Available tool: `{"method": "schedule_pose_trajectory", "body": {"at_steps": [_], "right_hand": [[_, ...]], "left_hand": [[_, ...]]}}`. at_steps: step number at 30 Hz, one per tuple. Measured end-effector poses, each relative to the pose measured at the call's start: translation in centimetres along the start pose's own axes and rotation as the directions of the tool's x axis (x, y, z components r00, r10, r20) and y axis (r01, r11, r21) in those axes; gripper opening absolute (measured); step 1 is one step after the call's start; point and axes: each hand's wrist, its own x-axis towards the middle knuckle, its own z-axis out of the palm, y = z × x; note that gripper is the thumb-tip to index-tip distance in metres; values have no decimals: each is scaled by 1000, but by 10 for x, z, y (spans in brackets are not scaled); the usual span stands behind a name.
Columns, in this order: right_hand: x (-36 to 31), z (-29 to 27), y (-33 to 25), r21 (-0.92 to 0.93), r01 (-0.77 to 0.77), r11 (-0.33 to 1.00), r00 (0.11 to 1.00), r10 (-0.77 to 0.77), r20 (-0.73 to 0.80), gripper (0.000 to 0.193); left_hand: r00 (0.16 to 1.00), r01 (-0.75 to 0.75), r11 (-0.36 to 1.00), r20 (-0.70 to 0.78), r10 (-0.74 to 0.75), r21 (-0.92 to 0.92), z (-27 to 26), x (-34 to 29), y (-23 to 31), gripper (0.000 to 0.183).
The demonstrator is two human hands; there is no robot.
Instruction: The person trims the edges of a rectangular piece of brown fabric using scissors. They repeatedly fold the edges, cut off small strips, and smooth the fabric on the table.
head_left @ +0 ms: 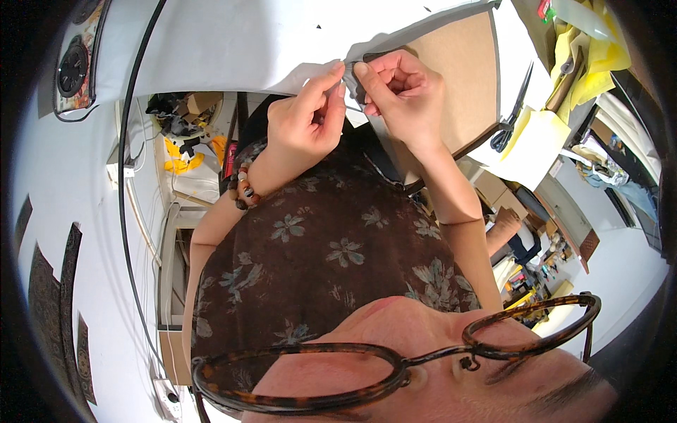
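Observation:
My left hand (307,120), with a beaded bracelet (242,187) on its wrist, is closed in a pinch at the table's near edge. Its fingertips meet the left side of a small dark grey strip of what looks like fabric (357,83). My right hand (412,99) grips that strip from the other side, thumb on top and the other fingers curled in. The hands are a short gap apart. Under and beside the right hand lies a tan panel (458,74) with a grey border. My fingers hide part of the strip.
Black-handled scissors (511,123) lie right of the panel, by a yellow sheet (534,144). Yellow crumpled material (592,63) is piled at the far right. A black cable (127,134) runs down the left. Below the white table (218,42), a bin of scraps (185,116) stands at the left.

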Motion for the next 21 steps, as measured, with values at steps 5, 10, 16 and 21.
{"method": "schedule_pose_trajectory", "body": {"at_steps": [5,10,16,21], "right_hand": [[0,1,0,-52,12,999,1000,-12,-17,12],[1,-1,2,-73,43,996,999,-45,-16,13],[6,-9,2,-61,28,998,1000,-28,6,17],[8,-11,2,68,-29,997,998,26,54,15]], "left_hand": [[999,40,999,33,-40,-10,0,1,2,30],[988,-152,976,-1,154,156,7,-6,-5,38],[963,-268,913,127,239,309,2,-2,-3,43],[949,-294,884,220,225,363,-7,0,0,43]]}}
